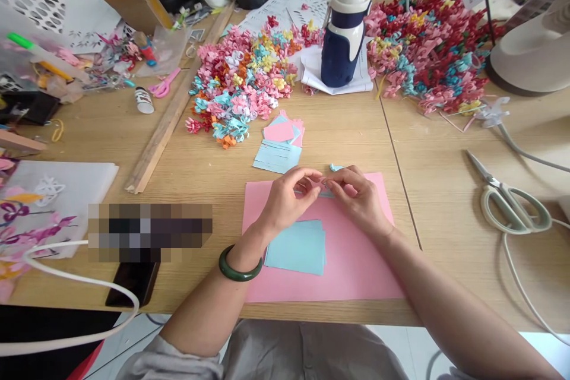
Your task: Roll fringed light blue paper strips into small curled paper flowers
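My left hand (291, 196) and my right hand (358, 199) meet above the pink sheet (356, 267), fingertips nearly touching. Both are closed in a pinch. A thin light blue paper strip (328, 194) shows between them, partly hidden by the fingers. Just beyond my right hand is a small curled blue paper piece (335, 167). On the pink sheet, below my hands, rests a stack of light blue paper rectangles (296, 247). Past my left hand are blue paper cut into strips (276, 156) and small pink paper pieces (279, 131).
Heaps of curled paper flowers (244, 71) lie farther back, beside a dark blue bottle (342, 41). Scissors (512, 202) lie at right, near a white cable (521, 285). A wooden strip (160, 145), pink scissors (164, 83) and a black phone-like object (133, 282) are at left.
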Demonstrator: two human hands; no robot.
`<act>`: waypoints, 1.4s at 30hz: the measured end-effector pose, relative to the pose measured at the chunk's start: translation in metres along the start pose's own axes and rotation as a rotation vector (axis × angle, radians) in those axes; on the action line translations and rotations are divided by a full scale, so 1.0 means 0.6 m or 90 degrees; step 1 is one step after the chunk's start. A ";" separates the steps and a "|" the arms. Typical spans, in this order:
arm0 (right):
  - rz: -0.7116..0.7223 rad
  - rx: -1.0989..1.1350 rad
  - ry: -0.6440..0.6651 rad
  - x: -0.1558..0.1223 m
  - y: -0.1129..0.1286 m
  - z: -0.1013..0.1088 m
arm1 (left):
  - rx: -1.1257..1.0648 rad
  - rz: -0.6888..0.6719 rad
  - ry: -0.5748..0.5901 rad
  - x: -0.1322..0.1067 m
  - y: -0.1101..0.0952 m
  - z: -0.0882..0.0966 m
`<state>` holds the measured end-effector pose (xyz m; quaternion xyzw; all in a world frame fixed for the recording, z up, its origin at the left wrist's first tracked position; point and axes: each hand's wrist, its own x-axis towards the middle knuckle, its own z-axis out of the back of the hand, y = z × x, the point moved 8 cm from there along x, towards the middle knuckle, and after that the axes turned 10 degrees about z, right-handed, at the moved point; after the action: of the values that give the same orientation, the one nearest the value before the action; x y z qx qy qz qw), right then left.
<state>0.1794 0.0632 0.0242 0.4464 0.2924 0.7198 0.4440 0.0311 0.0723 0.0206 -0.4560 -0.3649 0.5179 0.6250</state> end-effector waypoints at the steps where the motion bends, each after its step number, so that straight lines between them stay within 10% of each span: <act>1: -0.017 0.022 -0.007 0.000 -0.004 0.001 | -0.059 0.045 0.017 0.001 0.007 -0.002; 15: 0.033 0.058 -0.035 -0.001 0.008 0.007 | -0.369 0.319 0.144 -0.005 0.047 -0.030; 42: -0.004 -0.059 0.013 -0.008 0.000 -0.013 | -0.168 0.172 0.008 0.000 0.041 -0.007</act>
<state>0.1733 0.0586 0.0192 0.4171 0.2644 0.7358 0.4635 0.0274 0.0727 -0.0042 -0.5821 -0.3612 0.5419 0.4868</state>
